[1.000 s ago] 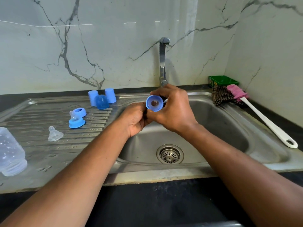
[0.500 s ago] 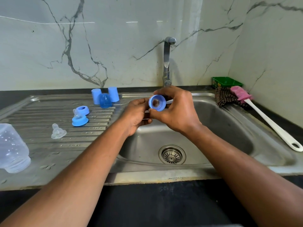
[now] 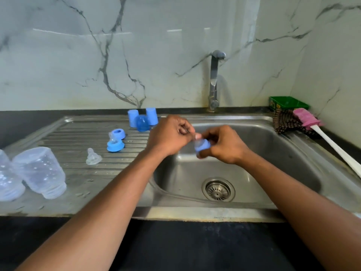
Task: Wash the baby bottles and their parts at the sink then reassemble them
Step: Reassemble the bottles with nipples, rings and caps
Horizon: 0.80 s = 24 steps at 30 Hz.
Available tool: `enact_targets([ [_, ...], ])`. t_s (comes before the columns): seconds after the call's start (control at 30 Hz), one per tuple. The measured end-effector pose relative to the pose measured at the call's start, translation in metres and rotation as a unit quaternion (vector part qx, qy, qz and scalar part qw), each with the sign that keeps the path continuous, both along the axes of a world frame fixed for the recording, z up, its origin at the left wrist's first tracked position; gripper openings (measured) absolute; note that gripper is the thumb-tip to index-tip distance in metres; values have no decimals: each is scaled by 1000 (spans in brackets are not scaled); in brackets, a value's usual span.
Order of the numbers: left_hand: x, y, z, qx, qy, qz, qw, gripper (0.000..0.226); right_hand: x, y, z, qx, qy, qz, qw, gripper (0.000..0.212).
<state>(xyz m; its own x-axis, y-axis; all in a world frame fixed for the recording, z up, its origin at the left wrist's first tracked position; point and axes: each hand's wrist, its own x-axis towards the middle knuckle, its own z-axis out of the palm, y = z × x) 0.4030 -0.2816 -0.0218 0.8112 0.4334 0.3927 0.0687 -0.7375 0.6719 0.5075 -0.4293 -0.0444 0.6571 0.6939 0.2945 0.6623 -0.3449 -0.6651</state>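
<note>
While both hands work over the stainless-steel sink basin (image 3: 273, 153), the right hand (image 3: 224, 145) grips a small blue plastic bottle collar (image 3: 203, 146). The left hand (image 3: 170, 134) is curled closed beside it; whether it holds anything cannot be told.

Bystanders at the back right corner

A green plastic tray (image 3: 288, 102) stands against the veined marble wall (image 3: 78, 55); a dark checked cloth (image 3: 287, 122) lies crumpled just before it on the black counter (image 3: 175, 247).
</note>
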Motion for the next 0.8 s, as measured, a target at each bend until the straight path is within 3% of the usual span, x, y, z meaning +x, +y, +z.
enact_targets([
  [0.07,-8,12,3,-25,11,8,1000,21,1,-1,-6,-35,22,9,999,33],
  [0.23,-48,63,-1,143,77,171,972,12,-9,14,-4,-63,7,-5,998,35],
  [0.33,-68,90,-7,201,128,241,941,32,-23,49,7,-53,-28,7,998,32],
  [0.43,-78,108,-6,196,187,286,919,46,-28,94,17,-42,-73,37,996,37],
  [0.53,-87,118,-4,211,219,310,901,66,-32,141,22,-7,-68,42,997,56],
  [0.8,-94,122,-2,92,212,278,932,81,-37,227,2,-53,-41,84,994,55],
])
